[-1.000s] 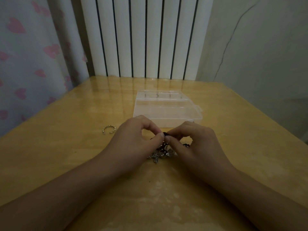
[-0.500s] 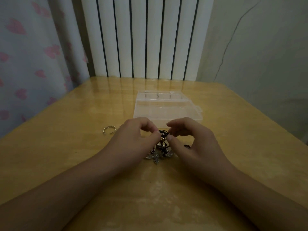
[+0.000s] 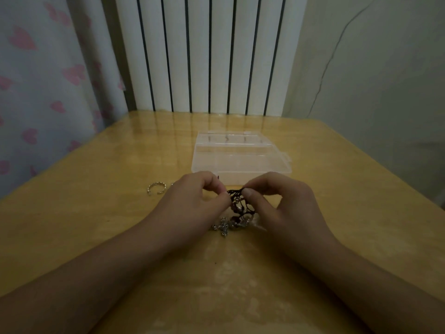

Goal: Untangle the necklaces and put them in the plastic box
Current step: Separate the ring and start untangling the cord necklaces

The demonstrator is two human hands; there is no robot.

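Still early: necklaces (image 3: 237, 210) knotted, plastic box (image 3: 240, 162) shows none inside.
Left hand (image 3: 192, 201) and right hand (image 3: 284, 203) fingers pinch the dark cord.

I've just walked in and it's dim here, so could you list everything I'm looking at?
tangled necklaces: one clump, dark cord with silvery pieces, table centre, pinched between both hands
plastic box: one, clear, beyond the hands
ring: one, silvery, open band, left of the hands
table: one, light wood
radiator: one, white, behind the table
curtain: one, pale with pink hearts, left
left hand: one, bare
right hand: one, bare
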